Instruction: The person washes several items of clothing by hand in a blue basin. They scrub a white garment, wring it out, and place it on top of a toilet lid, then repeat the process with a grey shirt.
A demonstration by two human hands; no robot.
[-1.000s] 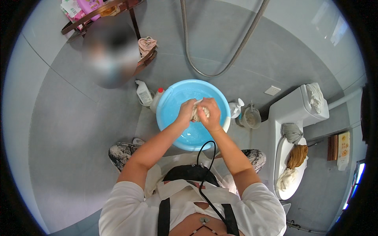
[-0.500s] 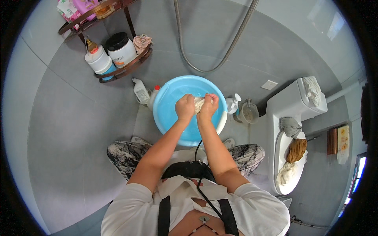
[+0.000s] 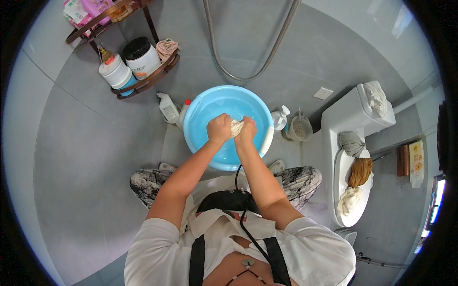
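Pale Cloth (image 3: 236,127), Bunched, Held in Two Hands

From where I stand: one pale cloth, over the light-blue basin (image 3: 198,112). Left hand (image 3: 219,128): fingers closed round the cloth's left end. Right hand (image 3: 246,129): fingers closed round its right end. Left of the basin: one white bottle (image 3: 168,108), one red-capped bottle (image 3: 184,114). Right: one white pump bottle (image 3: 279,118). Farther right, on the toilet (image 3: 342,178): one grey cloth (image 3: 351,144), one brown cloth (image 3: 360,172), one white cloth (image 3: 349,200), in a row.
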